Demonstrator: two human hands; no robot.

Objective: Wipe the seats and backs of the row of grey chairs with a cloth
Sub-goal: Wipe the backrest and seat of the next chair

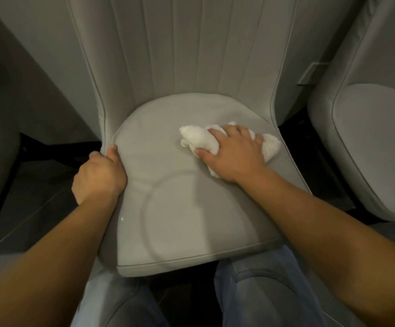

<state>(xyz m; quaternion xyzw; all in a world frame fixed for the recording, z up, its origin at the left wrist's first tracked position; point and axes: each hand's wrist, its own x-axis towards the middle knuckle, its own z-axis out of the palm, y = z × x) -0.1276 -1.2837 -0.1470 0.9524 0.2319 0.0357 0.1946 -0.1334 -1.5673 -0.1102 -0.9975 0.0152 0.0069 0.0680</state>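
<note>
- Head view shows the right hand [233,153] pressed down on a bunched white cloth [200,138], fingers curled over it and gripping it against the seat [180,208] of the middle grey chair.
- The left hand [102,173] is clenched around the seat's left edge, thumb on top, likely steadying the chair.
- The cloth lies under and ahead of the right hand, toward the rear right of the seat; one lump sticks out past the fingertips and another past the far side of the hand.
- Risk: the cloth is wadded, so only a small patch probably touches the cushion, and a stroke could leave strips unwiped.
- Risk: a loose lump could slip free of the fingers if the hand drags hard across the fabric.
- Risk: the crease where the seat meets the ribbed back [187,50] is easy to miss.
- The neighbouring chair [375,142] on the right sits just beside this one; whether it has been wiped cannot be told.
</note>
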